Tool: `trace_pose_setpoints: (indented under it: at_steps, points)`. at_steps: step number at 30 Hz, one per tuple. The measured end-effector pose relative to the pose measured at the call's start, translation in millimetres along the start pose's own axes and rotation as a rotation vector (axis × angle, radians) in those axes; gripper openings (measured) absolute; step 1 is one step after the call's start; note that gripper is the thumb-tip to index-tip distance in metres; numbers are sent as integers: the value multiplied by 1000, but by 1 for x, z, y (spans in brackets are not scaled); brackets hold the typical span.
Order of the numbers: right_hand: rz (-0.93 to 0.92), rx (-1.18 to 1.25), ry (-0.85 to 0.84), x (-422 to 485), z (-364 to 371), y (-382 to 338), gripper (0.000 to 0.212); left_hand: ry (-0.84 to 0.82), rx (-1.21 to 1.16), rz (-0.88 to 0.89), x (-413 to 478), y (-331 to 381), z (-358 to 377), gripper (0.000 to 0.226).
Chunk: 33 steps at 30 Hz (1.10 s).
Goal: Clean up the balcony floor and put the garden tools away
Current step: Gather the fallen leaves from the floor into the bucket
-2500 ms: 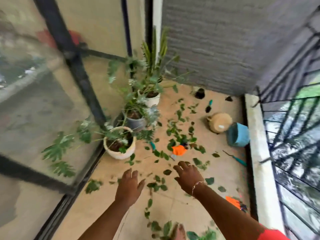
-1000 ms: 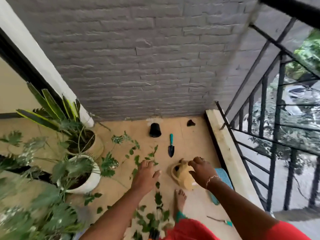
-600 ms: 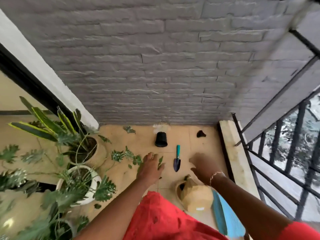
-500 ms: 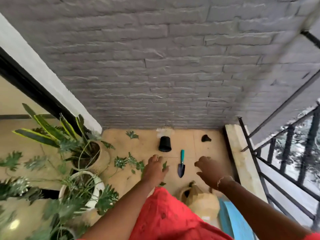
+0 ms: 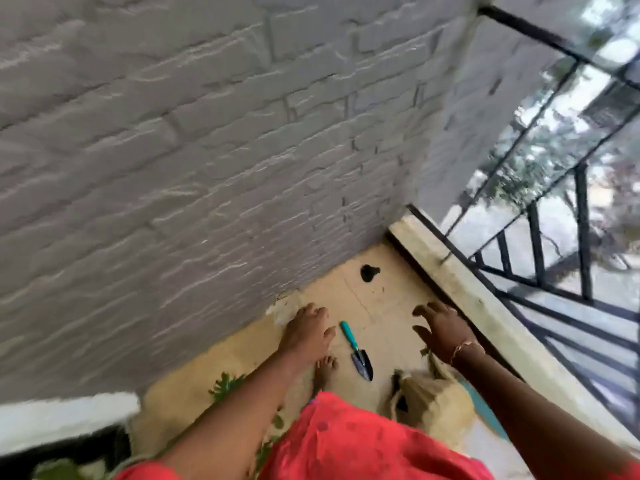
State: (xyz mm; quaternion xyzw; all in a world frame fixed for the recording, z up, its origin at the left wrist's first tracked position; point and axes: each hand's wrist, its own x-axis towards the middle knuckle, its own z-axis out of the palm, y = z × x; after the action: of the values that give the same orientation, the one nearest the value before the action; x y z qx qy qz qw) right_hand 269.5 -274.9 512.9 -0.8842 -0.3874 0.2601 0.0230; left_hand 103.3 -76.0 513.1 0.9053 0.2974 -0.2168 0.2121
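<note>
Honestly, trowel (image 5: 356, 351) lies handle-far, just right of the loose-fingered, empty left hand (image 5: 308, 332); the spread-fingered right hand (image 5: 441, 329) is farther off.

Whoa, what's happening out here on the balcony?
Someone in red is tidying the balcony. Both hands hover open above the floor and hold nothing: the left hand beside a teal-handled trowel, the right hand near a beige watering can. The trowel lies flat there, not yet picked up. Some green leaves lie on the floor too.
</note>
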Motion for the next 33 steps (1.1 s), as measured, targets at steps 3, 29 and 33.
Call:
trace_pose_setpoints:
  at_steps: [3, 29, 33]
  points:
    - [191, 130, 51, 2, 5, -12, 35, -68, 86, 163, 37, -1, -29, 33]
    - [1581, 953, 623, -196, 179, -208, 23, -455, 602, 1188, 27, 42, 30, 31]
    - [1662, 966, 730, -201, 192, -267, 27, -492, 539, 1226, 4, 1, 32, 30]
